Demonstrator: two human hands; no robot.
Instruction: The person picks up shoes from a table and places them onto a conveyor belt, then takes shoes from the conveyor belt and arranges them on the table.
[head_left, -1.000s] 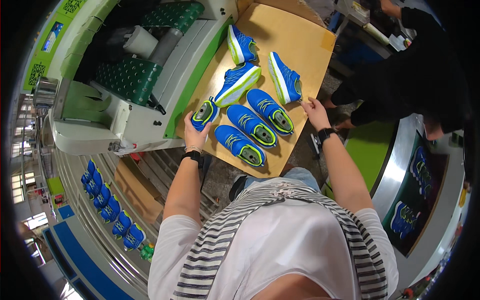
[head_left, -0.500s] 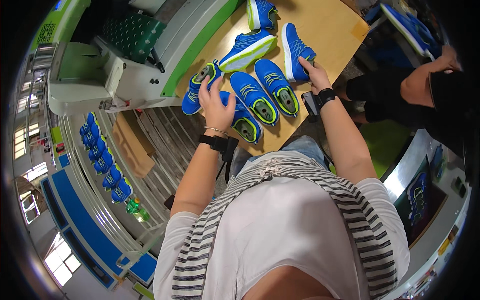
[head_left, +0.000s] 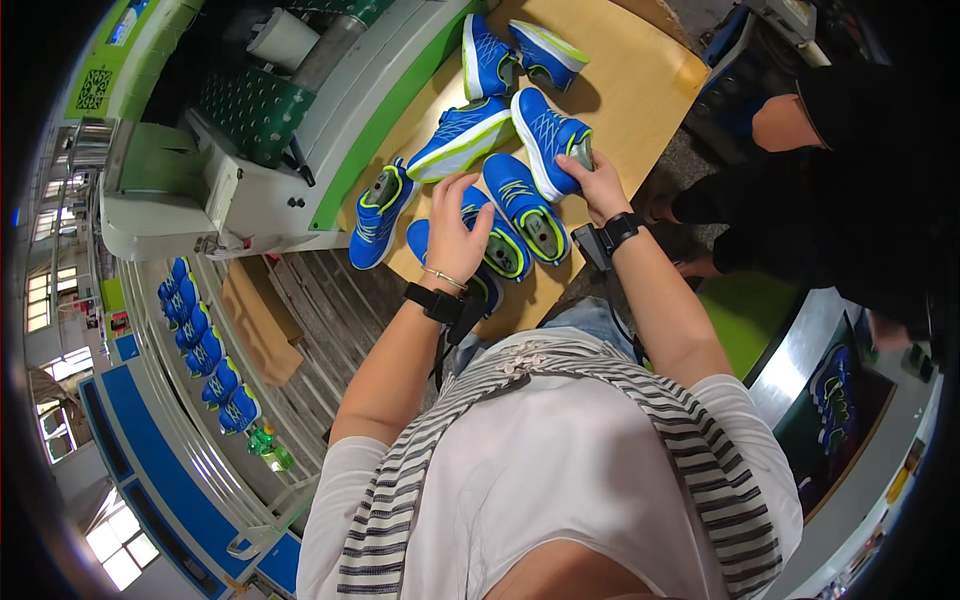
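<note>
Blue shoe (head_left: 543,135) in right hand (head_left: 600,190), gripped at heel end, with thumb over the collar and other fingers mostly hidden. Tilted, with white sidewall to the left and toe away from the body. Cannot tell if lifted clear of wooden board (head_left: 645,85) or resting on it. Left hand (head_left: 456,238) loosely spread, with fingers slightly curled, thumb apart and nothing visibly pinched. Over a row of three matching shoes; cannot tell if touching. In that row, left to right: near shoe (head_left: 418,236), mostly covered by left hand; middle shoe (head_left: 508,252), partly covered; end shoe (head_left: 520,200), just beside the held one. All three with soles down, toes away, grey-green inserts in the openings seen. Left of left hand: separate shoe (head_left: 372,235), toe toward the body. Beyond the row: side-lying shoe (head_left: 462,130), sole toward the body. Farther out on the board: far left shoe (head_left: 490,65) and far right shoe (head_left: 545,55), near each other. On both wrists: black wristbands (head_left: 625,228); on the left, also thin bracelet (head_left: 445,278). Left of the board: white-and-green machine (head_left: 255,190) with dark green perforated belt (head_left: 255,120). Lower left: line of blue laced shoes (head_left: 205,345), with brown cardboard (head_left: 255,330) nearby. At right: co-worker (head_left: 860,170) in black. Lower right: another blue shoe (head_left: 832,395) on dark panel.
</note>
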